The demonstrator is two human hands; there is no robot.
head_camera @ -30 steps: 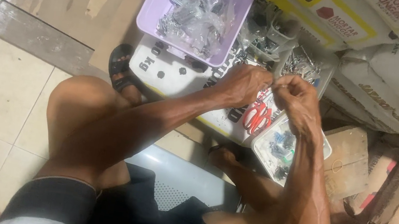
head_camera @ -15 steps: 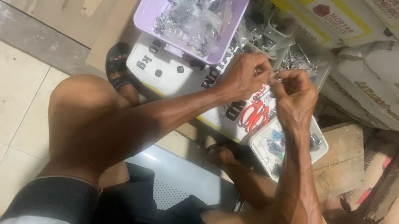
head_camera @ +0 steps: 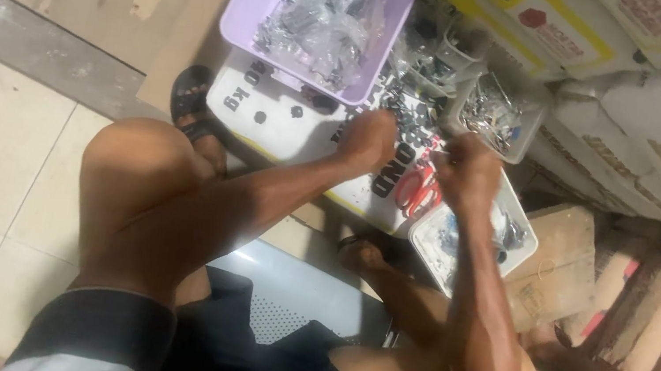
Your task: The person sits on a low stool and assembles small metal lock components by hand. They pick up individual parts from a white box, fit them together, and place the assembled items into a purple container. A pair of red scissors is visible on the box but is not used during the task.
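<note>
Both fists curled tight, left hand [head_camera: 367, 140] and right hand [head_camera: 465, 174] apparently pinching one tiny metal part [head_camera: 435, 151] between them above the white sack [head_camera: 288, 120] — easily fumbled into the loose hardware [head_camera: 402, 108] or the white tray [head_camera: 440, 238] below.

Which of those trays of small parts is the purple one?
The big square tub at the top, beyond the left hand. The two trays by the right hand are clear or white.
</note>
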